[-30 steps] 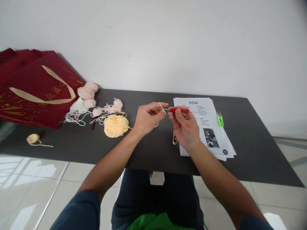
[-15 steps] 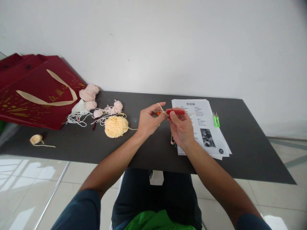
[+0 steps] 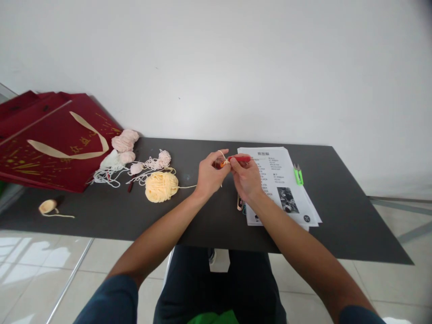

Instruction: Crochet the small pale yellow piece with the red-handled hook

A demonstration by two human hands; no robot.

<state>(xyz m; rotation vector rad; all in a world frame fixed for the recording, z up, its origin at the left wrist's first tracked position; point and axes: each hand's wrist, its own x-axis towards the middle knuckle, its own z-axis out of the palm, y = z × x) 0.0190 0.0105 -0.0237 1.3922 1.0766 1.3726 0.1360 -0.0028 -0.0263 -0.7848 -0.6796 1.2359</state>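
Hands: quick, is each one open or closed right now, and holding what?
Left hand: closed, pinching yellow yarn.
Right hand: closed, holding a red-handled tool.

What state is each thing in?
Left hand: pinching yellow yarn
Right hand: gripping red-handled tool
Red-handled tool: held, nearly level
Yellow ball: wound, strand drawn out
Pink yarn tangle: loose
Papers: stacked, edges uneven, print up
Green snips: blades apart
Red bags: overlapping
Small cream piece: tail loose

From the person's head, a single view was directed forward and down over the dark tabletop, toward the white wall (the left hand and right hand were framed centrally, fairly near).
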